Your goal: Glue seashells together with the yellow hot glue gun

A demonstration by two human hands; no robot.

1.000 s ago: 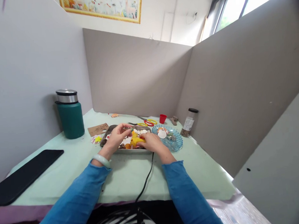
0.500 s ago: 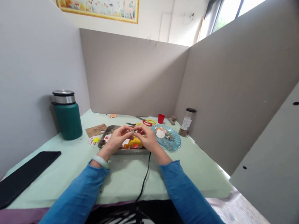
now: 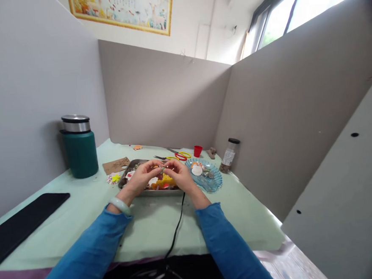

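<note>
My left hand [image 3: 143, 176] and my right hand [image 3: 179, 175] meet above a metal tray [image 3: 127, 177] full of small coloured pieces. The fingertips of both hands pinch one tiny greenish piece [image 3: 162, 169] between them. A yellow glue gun [image 3: 163, 183] lies in the tray under my hands, its black cord [image 3: 177, 227] running toward me. A pale bangle [image 3: 121, 205] sits on my left wrist. Both sleeves are blue.
A blue glass dish [image 3: 212, 181] with shells stands right of the tray. Scissors [image 3: 178, 155], a red cup [image 3: 198, 150] and a clear jar [image 3: 228, 155] lie behind. A green flask [image 3: 78, 146] and a black pad [image 3: 23, 223] are at left. Grey partitions wall three sides.
My right hand has lifted off the yellow glue gun and joined my left hand at the small piece. The view has shifted slightly down and left.
</note>
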